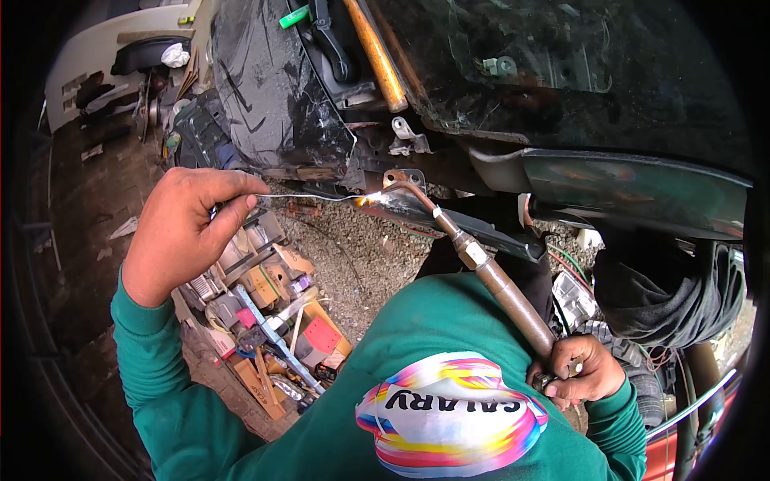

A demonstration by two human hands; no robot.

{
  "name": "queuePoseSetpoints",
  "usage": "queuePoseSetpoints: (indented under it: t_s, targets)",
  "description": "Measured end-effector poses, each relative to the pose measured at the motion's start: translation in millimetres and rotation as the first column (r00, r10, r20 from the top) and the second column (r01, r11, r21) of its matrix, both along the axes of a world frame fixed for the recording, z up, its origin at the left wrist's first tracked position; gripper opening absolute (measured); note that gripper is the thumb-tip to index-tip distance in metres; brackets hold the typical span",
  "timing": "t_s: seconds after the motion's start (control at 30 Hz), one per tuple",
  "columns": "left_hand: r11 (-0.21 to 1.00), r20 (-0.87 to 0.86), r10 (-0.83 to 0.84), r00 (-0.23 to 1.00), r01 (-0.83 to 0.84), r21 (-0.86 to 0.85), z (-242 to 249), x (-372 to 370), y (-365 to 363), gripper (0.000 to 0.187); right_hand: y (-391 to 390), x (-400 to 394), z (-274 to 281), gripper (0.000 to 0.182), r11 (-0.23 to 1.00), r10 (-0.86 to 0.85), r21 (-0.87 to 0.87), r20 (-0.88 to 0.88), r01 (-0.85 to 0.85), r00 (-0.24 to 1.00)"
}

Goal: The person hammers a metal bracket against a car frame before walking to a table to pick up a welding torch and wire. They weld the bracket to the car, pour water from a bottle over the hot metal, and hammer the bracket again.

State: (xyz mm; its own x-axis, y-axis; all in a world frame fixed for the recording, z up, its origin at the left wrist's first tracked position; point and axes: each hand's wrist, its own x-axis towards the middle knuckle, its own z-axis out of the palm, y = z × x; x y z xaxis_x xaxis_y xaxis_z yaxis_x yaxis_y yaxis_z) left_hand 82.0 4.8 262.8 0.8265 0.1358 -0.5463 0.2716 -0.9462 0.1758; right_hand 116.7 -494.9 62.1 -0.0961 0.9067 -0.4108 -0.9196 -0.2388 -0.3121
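Between thumb and forefinger, my left hand (196, 224) pinches a thin metal rod (309, 196) that runs right to a bright glowing spot on a metal piece of the vehicle. My right hand (581, 370) is wrapped round the rear end of a gas torch (513, 297), by its valve knobs. The torch's bent copper tip (413, 191) reaches up to a rusty bracket with holes (393, 176), close to the glowing spot. The rod's far end meets the glow; exact contact is hard to make out.
A wooden handle (377, 56) lies on the dark vehicle body at the top, beside a green-ended tool (294, 17). Boxes and tools (261, 289) cover the ground at lower left. Hoses (569, 260) and dark cloth (670, 293) are at the right.
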Motion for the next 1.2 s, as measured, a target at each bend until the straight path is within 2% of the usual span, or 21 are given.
queuePoseSetpoints:
  t_s: [0.2, 0.77, 0.97, 1.13, 1.2]
  targets:
    - [1.000, -0.004, -0.004, 1.000, 0.004, 0.003, 0, 1, 0, 0.015, 2, 1, 3, 0.028, 0.999, 0.024, -0.042, -0.046, -0.026, 0.999]
    - [1.000, -0.018, -0.004, 1.000, 0.003, -0.009, -2, 3, 1, 0.016, 7, 12, 7, 0.029, 0.994, 0.098, -0.050, 0.016, -0.097, 0.995]
    - [1.000, -0.015, -0.001, 1.000, 0.001, -0.015, -3, 4, 1, 0.016, 6, 9, 7, 0.028, 0.997, 0.071, -0.037, 0.043, -0.070, 0.997]
    - [1.000, -0.040, 0.023, 0.999, -0.023, -0.013, -5, 2, 2, 0.016, 5, 10, 8, 0.027, 0.993, 0.094, -0.070, -0.006, -0.094, 0.996]
    - [1.000, 0.009, -0.011, 1.000, 0.011, -0.008, -4, 1, 5, 0.015, 5, 11, 9, 0.027, 0.991, 0.098, -0.087, -0.011, -0.099, 0.995]
